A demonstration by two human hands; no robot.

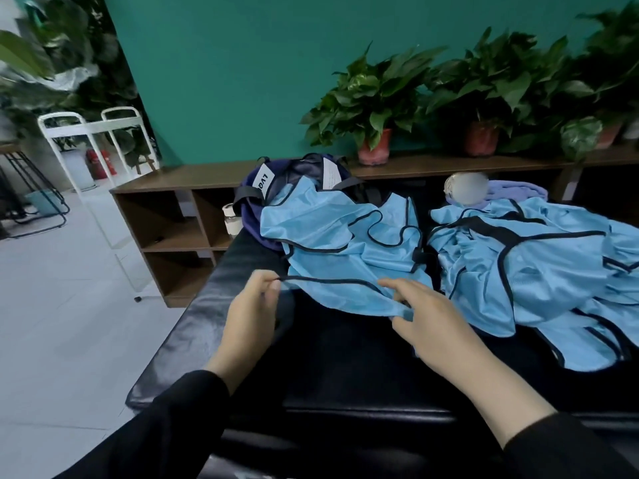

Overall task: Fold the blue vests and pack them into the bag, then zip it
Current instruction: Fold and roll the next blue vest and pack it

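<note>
One blue vest point(345, 243) is draped at twelve o'clock over the open navy bag point(257, 202) on the black padded surface point(345, 357); its dark-trimmed hem is pinched by the left hand point(254, 305) at nine o'clock, while its lower corner is gripped by the curled fingers point(403, 314) of the right hand point(428, 323); a heap of further vests point(539, 271) is seen at two o'clock. For a clean fold, the hem is best drawn taut, the vest pulled clear of the bag and laid flat; slack in the slippery cloth is likely to be creased.
</note>
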